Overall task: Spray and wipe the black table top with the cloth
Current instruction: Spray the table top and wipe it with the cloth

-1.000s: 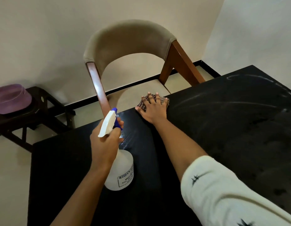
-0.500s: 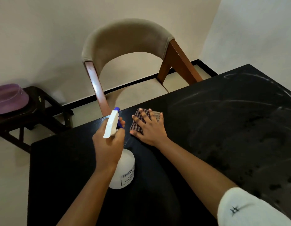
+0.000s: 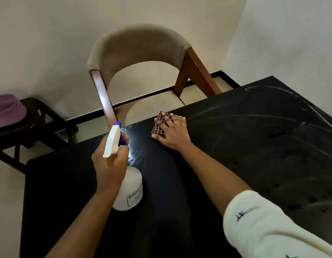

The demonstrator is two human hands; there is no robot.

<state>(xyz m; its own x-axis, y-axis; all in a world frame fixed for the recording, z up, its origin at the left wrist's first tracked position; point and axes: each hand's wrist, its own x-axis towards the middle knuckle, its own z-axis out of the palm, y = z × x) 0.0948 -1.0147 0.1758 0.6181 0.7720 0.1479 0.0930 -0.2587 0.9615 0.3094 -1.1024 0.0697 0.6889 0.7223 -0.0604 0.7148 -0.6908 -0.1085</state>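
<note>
Head view: the right hand presses flat on the cloth at frame centre, by the bench edge. The left hand's grip wraps the sprayer, lower centre. Wiping is in hand; next, sweep the wet sheen leftward.

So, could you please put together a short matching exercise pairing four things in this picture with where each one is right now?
Things:
1. spray bottle
2. checked cloth
3. purple hat
4. beige chair

Places:
A. on the dark side stool at far left
B. pressed flat under the right hand near the far edge of the black table top
C. gripped in the left hand above the table
D. pulled up behind the table's far edge

Pairs: 1-C, 2-B, 3-A, 4-D
</note>
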